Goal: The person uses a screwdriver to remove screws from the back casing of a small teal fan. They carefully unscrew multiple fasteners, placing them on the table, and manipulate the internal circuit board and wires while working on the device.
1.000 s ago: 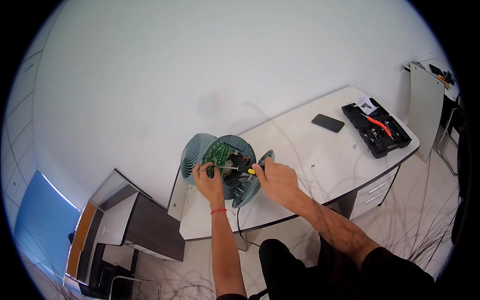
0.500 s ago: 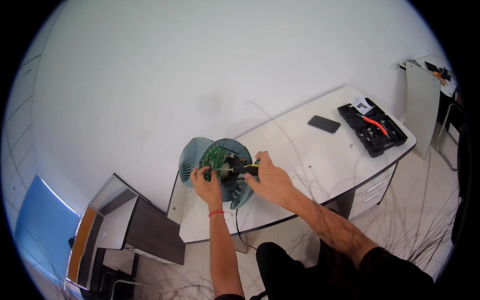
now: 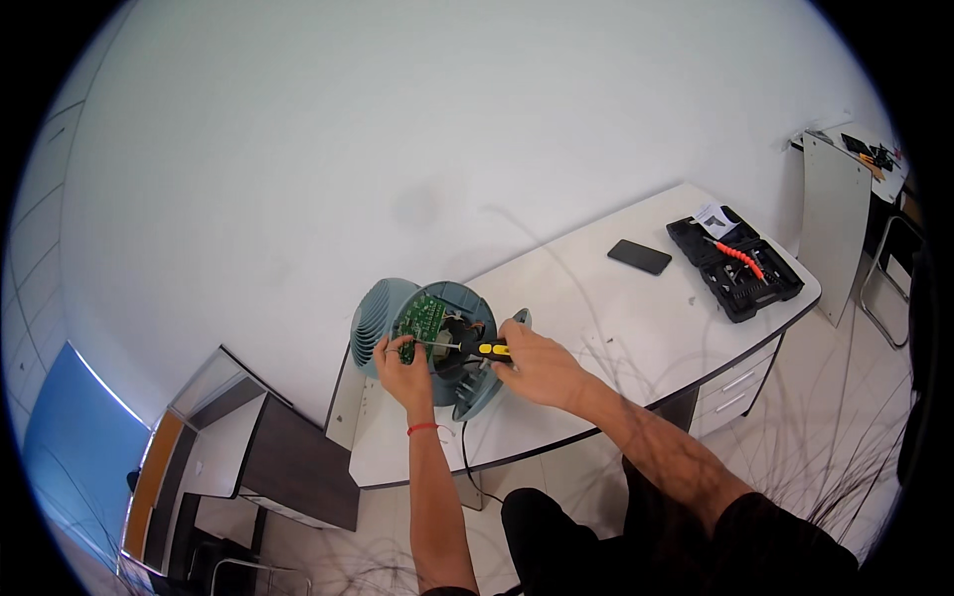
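A grey-green appliance housing (image 3: 471, 296) lies opened on the desk, with wiring and dark parts inside it. Its slatted grille (image 3: 373, 316) faces left. A green circuit board (image 3: 423, 315) stands tilted at the housing's left side. My left hand (image 3: 405, 379) has its fingers closed on the board's lower edge, close to the screwdriver tip. In my right hand (image 3: 545, 370) is a screwdriver (image 3: 489, 350) with a black and yellow handle, its shaft pointing left to the board. The exact spot its tip touches is hidden by my left fingers. Under my right hand sits a loose grey-green cover piece (image 3: 479, 395).
On the white desk (image 3: 566, 288) lie a black phone (image 3: 640, 256) and, farther right, an open black tool case (image 3: 735, 278) with an orange-red flexible shaft (image 3: 740, 260). A black cord (image 3: 467, 462) hangs over the desk's front edge. The wall rises behind.
My right hand has turned around the screwdriver handle, so more of its yellow shows. The left hand keeps its hold on the board. The whole view has shifted slightly.
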{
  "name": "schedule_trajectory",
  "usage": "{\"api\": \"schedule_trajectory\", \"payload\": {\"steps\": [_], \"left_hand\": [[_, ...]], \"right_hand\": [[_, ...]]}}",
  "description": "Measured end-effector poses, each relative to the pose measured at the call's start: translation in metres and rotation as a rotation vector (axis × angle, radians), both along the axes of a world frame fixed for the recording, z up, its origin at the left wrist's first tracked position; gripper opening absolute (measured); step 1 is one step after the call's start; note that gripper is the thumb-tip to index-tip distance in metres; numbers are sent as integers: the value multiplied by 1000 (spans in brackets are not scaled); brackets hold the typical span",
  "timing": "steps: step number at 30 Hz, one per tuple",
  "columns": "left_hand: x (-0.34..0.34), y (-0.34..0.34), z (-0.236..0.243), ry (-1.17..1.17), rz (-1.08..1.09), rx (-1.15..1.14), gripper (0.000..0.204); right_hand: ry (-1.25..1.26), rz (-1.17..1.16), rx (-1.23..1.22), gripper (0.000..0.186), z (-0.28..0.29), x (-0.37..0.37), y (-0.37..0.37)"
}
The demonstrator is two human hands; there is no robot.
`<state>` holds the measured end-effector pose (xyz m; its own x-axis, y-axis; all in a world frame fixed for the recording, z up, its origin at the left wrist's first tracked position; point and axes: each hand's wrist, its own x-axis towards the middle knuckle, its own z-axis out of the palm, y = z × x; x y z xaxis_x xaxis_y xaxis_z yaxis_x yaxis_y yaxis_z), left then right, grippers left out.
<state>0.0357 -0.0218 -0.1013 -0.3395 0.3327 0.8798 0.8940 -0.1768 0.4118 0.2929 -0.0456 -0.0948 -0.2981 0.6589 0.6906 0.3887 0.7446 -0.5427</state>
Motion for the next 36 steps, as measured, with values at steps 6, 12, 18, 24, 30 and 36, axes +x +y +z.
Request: {"api": "schedule_trajectory", "payload": {"steps": [6,12,18,24,30,36], "left_hand": [[2,2,2,7,10,-4,17],[-9,0,-4,8,7,26,19],[-8,-1,0,32,-34,41,19],[-13,-4,-1,9,-30,13,19],[-14,0,-1,54,-11,0,18],[-11,1,0,22,-35,-11,21]], "right_hand": [[-106,100,-398,44,8,0,19],[-26,55,-303,48,25,2,-4],[-64,98,-491,53,25,-3,11],[15,65,-474,48,30,-3,-4],[-295,50,4,42,21,-4,0],[-64,189,-488,38,33,-12,8]]}}
